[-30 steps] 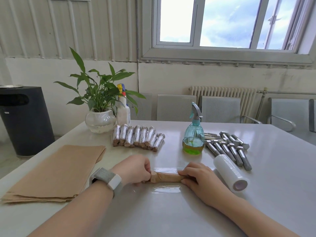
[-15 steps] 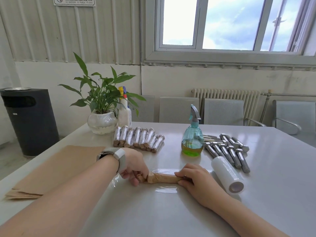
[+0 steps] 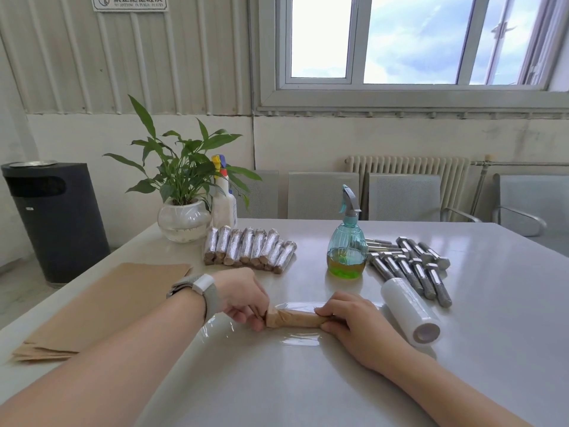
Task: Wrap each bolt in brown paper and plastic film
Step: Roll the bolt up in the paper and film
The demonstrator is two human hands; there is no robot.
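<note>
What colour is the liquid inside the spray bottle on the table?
Green, under the clear teal spray bottle; the head view shows it best.

Bolt inside the paper-wrapped bolt [image 3: 292, 318] fully hidden by the brown paper. Its right end is covered by right hand [image 3: 354, 326]; left hand [image 3: 243, 298] fingertips tucked behind its left end. Plastic film [image 3: 295, 339] edges too faint to trace. Wall sign [image 3: 131, 1] cut by top edge, text blurred. Both forearms run off the bottom edge.
</note>
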